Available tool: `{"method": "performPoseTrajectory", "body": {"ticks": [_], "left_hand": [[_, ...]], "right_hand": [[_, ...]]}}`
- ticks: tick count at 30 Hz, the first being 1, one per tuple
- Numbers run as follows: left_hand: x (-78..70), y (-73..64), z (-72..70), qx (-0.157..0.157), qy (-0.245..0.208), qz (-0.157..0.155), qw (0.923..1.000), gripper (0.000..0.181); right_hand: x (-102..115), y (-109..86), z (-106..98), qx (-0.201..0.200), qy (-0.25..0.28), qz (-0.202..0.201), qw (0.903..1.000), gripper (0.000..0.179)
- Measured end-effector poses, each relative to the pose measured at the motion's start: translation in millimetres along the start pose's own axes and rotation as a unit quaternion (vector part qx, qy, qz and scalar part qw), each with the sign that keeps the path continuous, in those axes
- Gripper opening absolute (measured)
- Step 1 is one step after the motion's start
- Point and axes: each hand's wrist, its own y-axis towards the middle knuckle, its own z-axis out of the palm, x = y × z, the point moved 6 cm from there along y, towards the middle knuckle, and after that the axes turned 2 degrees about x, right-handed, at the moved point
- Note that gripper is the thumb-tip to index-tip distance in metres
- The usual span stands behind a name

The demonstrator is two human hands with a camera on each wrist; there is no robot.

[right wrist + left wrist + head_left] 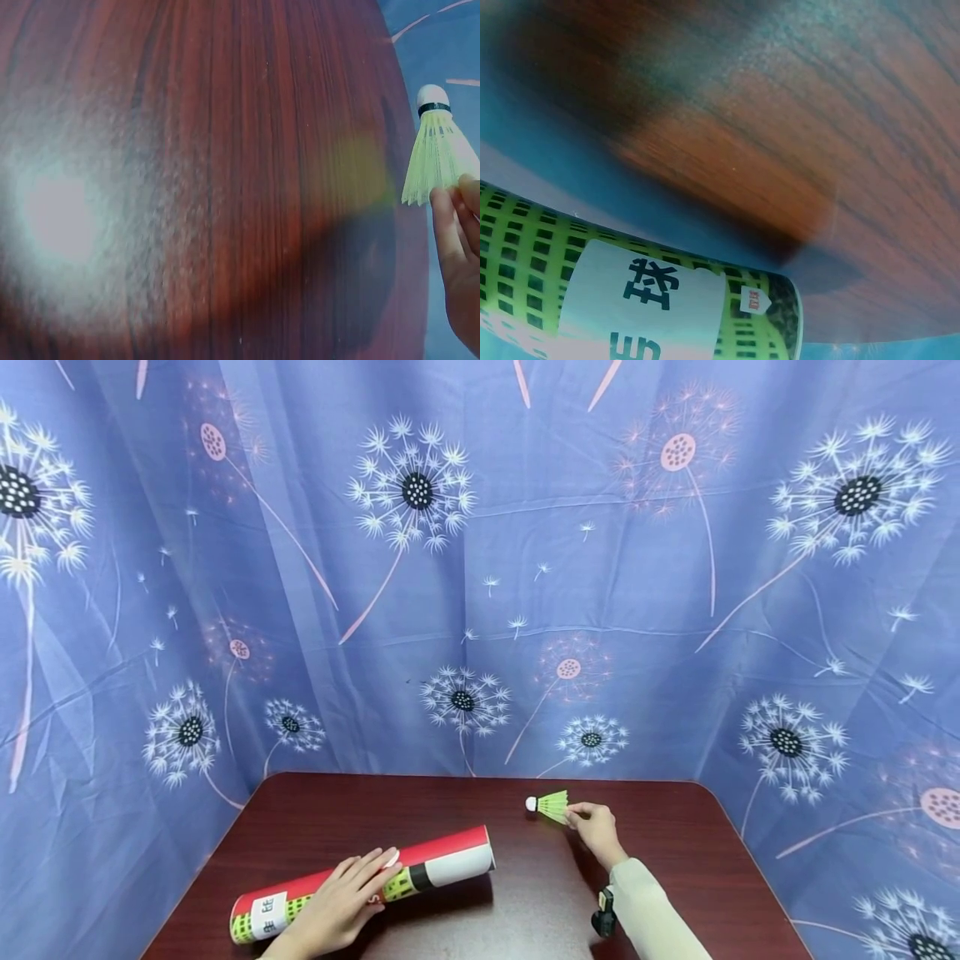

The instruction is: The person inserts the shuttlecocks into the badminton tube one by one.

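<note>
A shuttlecock [552,807] with a yellow-green skirt, black band and white cork is pinched at its skirt edge by my right hand [597,832]. Its cork points left in the head view. The right wrist view shows the shuttlecock [436,150] cork upward, thumb and fingertips of my right hand [457,255] at the skirt's rim. My left hand [343,897] rests across a shuttlecock tube [457,864], fingers extended over its top. This red, white and green tube lies slantwise, its right end farther back. The left wrist view catches the tube's labelled end [645,300]; the left hand is outside that view.
The dark red-brown wooden table [420,797] has rounded back corners. Blue curtains [465,585] with a dandelion print hang behind it and on both sides. A small black device [603,912] is worn at the right wrist.
</note>
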Motion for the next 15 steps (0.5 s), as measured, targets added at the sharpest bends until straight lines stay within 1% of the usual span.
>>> {"method": "performPoseTrajectory", "body": {"ticks": [5,11,15], "left_hand": [[-1.0,0.3,-1.4,0.002,0.005,0.000,1.0000,0.071],[-2.2,0.8,-2.2,0.003,0.008,-0.003,1.0000,0.068],[-2.3,0.9,-3.2,0.001,0.002,-0.003,1.0000,0.060]], "right_hand": [[1,-4.6,-2,0.023,0.031,0.008,0.9992,0.008],[9,-12.8,-7,0.048,0.069,-0.016,0.9963,0.007],[14,-17.4,-8,0.080,0.101,-0.038,0.9909,0.009]]}}
